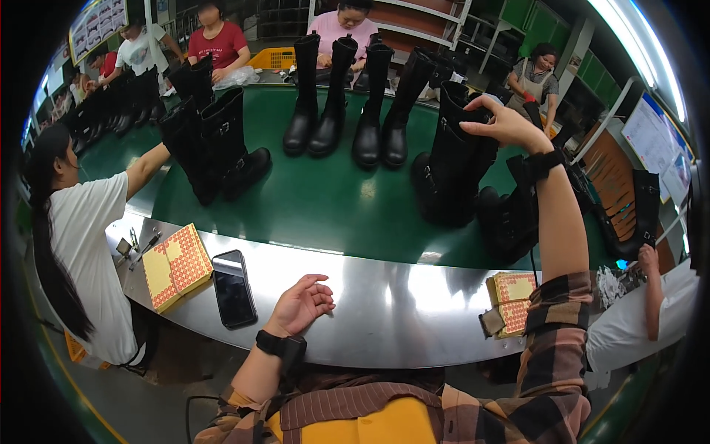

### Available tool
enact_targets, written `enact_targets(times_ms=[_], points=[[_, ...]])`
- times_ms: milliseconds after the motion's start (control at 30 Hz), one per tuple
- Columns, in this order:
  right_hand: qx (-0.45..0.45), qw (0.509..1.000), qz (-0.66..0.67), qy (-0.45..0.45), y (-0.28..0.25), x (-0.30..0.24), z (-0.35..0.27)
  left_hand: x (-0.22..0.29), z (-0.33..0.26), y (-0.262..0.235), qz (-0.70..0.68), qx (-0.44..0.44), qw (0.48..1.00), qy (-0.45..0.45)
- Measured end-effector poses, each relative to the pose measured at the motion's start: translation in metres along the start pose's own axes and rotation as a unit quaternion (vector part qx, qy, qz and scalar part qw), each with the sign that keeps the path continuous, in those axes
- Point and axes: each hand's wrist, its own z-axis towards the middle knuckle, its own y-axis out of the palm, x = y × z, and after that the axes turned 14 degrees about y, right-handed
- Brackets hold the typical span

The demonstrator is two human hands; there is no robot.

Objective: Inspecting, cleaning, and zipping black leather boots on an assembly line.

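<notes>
My right hand (510,124) reaches far over the green surface, thumb and fingers curled at the top of a tall black boot (447,166) with a buckle strap. That boot stands upright close against another one, and I cannot make out exactly how the fingertips sit on its rim. Over the metal edge my left hand (302,305) rests palm up with loosely bent fingers, nothing in it. Nearest to it lies a black smartphone (234,287). Two pairs of plain-fronted black boots (314,103) stand upright beyond, at the middle.
Bundles of yellow cards with red dots (176,266) lie left and right (514,303) on the metal ledge (384,311). At left, a co-worker's arm (148,166) reaches to buckled boots (225,140). More boots (510,222) stand at right. Other people work around the green table (325,207).
</notes>
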Motion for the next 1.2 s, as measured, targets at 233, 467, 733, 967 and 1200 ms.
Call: enact_targets(times_ms=[233,467,733,967,1200], points=[[0.122,0.981,-0.147,0.013,0.013,0.02,0.053,0.0,0.001,0.0,-0.002,0.006,1.0,-0.01],[0.066,0.992,-0.081,0.078,0.005,0.055,0.061,0.001,0.001,0.002,0.009,0.007,1.0,-0.004],[0.265,0.961,-0.061,0.053,0.046,0.05,0.003,-0.001,-0.002,0.004,0.042,0.017,0.999,0.02],[0.249,0.961,0.072,-0.092,-0.008,-0.014,-0.157,-0.017,-0.02,0.089,0.519,-0.125,0.813,0.232],[0.227,0.929,0.099,-0.276,0.059,-0.032,-0.294,-0.058,-0.02,0.171,0.555,-0.239,0.642,0.472]])
